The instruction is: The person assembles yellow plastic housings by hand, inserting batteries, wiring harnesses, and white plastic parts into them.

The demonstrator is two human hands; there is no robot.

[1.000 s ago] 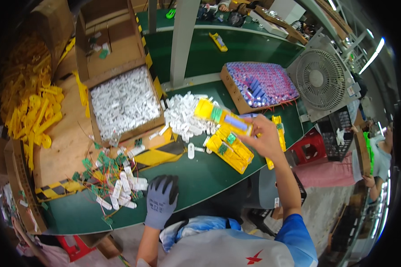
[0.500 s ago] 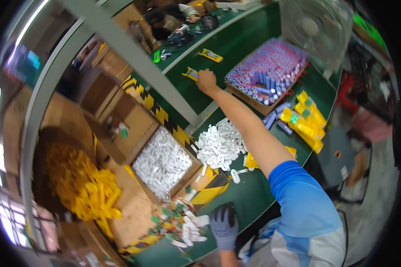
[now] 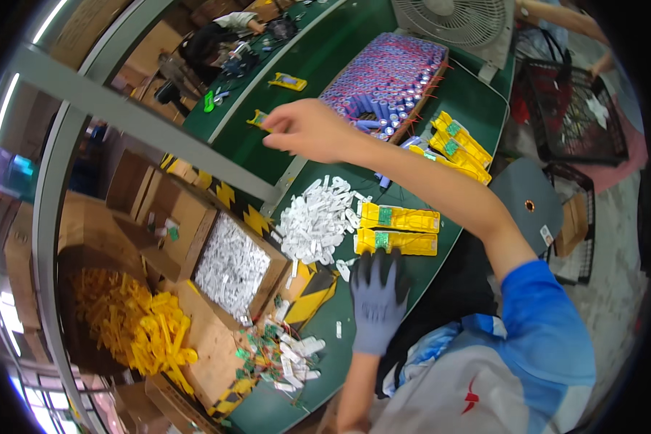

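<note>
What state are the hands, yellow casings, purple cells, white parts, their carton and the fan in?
Right hand: bare, raised, fingers loosely open.
Left hand: gloved, palm down, fingers spread.
Yellow casings: two lying side by side, others elsewhere.
Purple cells: mostly standing packed, some tipped.
White parts: heaped loosely.
Carton: open, holding more white parts.
Fan: upright; spinning or not, can't tell.

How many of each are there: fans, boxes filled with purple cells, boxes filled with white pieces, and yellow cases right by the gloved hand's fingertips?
Fan: 1
Box of purple cells: 1
Box of white pieces: 1
Yellow cases by the gloved left hand: 2
Total: 5
</note>
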